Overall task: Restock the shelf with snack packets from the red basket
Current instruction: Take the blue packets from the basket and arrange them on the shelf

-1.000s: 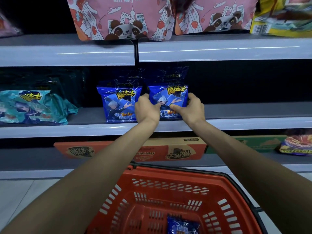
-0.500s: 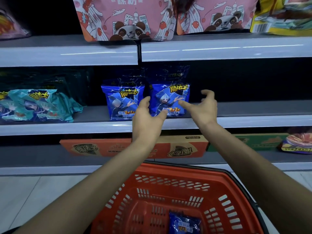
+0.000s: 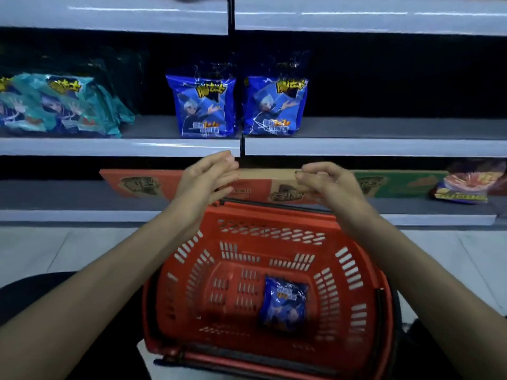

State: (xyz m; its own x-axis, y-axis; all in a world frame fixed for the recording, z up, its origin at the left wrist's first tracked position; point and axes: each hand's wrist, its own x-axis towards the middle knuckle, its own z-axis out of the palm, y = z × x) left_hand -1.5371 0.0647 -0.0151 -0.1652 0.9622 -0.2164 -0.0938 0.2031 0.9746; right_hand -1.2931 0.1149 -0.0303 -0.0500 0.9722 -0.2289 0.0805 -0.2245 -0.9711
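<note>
Middle shelf [image 3: 384,147] now carries the released blue packet [image 3: 275,105], so left hand [image 3: 204,179] and right hand [image 3: 326,181], empty with loose fingers, return to the red basket [image 3: 354,270] and its last packet [image 3: 284,304].

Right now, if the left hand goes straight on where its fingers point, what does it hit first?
Probably the white front edge of the shelf, just beyond the left hand. If it clears that, it heads for the gap between the left blue packet and the right blue packet. Depth is unclear.
</note>
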